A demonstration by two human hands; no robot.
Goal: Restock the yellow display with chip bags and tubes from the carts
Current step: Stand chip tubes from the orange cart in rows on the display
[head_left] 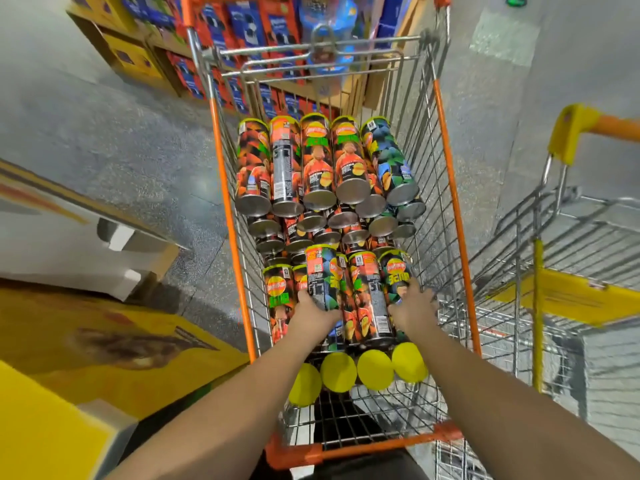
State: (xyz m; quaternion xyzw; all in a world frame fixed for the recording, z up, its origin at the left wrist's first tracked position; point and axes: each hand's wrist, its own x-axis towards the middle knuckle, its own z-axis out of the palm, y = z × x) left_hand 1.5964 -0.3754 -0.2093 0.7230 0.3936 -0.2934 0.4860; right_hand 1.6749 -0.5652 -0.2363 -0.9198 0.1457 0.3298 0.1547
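Chip tubes (322, 168) fill the orange-framed cart (453, 188): one stacked bank lies across the far half of the basket with metal bases facing the camera, a second bank sits at the near end with yellow lids (375, 370) showing toward the handle edge. Second cart (568, 216), yellow-handled, stands just beside the right edge; its basket contents can't be made out. Yellow display (114, 337) runs along the left, near the cart's left rail, blurred. Left hand (317, 311) curls round a tube in the near bank, at the left of the top row (320, 275); right hand (412, 306) grips the rightmost tube (396, 277) of the same row, fingers wrapped over its side. Looks like both hands are bracketing the row to lift several at once. Risk: middle tubes (367, 292) are only squeezed between the outer two, so weak inward pressure could let them drop back, dent, or roll. Pulling the top row may also shift loose tubes underneath. Swinging left could clip the cart rail.
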